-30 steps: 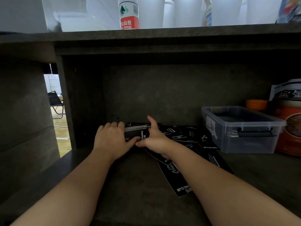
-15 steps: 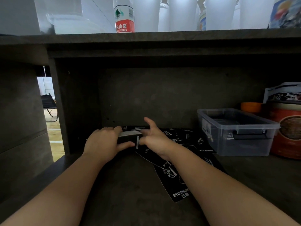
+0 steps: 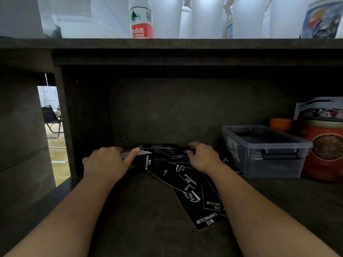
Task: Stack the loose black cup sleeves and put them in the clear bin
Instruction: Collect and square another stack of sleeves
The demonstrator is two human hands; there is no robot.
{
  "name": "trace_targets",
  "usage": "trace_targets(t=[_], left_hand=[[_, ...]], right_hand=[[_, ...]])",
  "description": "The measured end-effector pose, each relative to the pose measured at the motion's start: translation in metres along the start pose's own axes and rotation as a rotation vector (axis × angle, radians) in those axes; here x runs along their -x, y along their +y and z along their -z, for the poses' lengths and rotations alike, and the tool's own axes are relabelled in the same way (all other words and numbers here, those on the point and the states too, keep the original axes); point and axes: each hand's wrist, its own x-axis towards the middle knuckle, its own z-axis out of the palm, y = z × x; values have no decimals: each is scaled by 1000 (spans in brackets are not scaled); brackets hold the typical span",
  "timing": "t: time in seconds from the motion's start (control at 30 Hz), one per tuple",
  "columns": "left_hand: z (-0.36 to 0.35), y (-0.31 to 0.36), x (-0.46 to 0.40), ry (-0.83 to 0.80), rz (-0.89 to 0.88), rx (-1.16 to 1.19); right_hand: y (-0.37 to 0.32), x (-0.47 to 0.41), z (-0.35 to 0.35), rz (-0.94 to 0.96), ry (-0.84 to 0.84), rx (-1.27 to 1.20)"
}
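Loose black cup sleeves (image 3: pixel 187 180) with white "CAMPING CLUB" print lie scattered flat on the dark lower shelf. My left hand (image 3: pixel 107 162) grips a small stack of sleeves (image 3: pixel 143 161) at the left of the pile, thumb laid along its top edge. My right hand (image 3: pixel 203 157) reaches over the back of the pile with curled fingers pinching the edge of one loose sleeve (image 3: pixel 182 153). The clear bin (image 3: pixel 263 151) stands to the right on the same shelf, with some dark sleeves lying inside.
An orange-red round tin (image 3: pixel 326 151) and an orange tub (image 3: pixel 280 123) stand right of and behind the bin. The shelf above (image 3: pixel 167 45) hangs low over the hands and carries a water bottle (image 3: pixel 141 21) and white cups. A side panel (image 3: pixel 63 127) closes the left.
My right hand left the stack and moved right to the back of the loose pile. My left hand kept its grip on the stack, thumb now on top.
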Motion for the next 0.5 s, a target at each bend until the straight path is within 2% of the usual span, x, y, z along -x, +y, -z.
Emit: trace_targets(t=[0.07,0.13,0.2,0.27,0.33,0.5], left_hand=[[1,0,0,-16,-3,8],[3,-5,0,-17,-35,82],[4,-14,-2,-4,-81,156],[4,-22,-1,35,-128,224],[1,-24,-1,95,-178,262],[-4,-19,-2,124,-159,181]], right_hand=[[-3,2,-8,98,-172,60],[-7,3,-16,92,-277,152],[-10,2,-19,6,-219,184],[-13,-1,-17,-60,-42,175],[-13,-1,-16,-64,38,177],[-17,4,-22,-71,-69,93]])
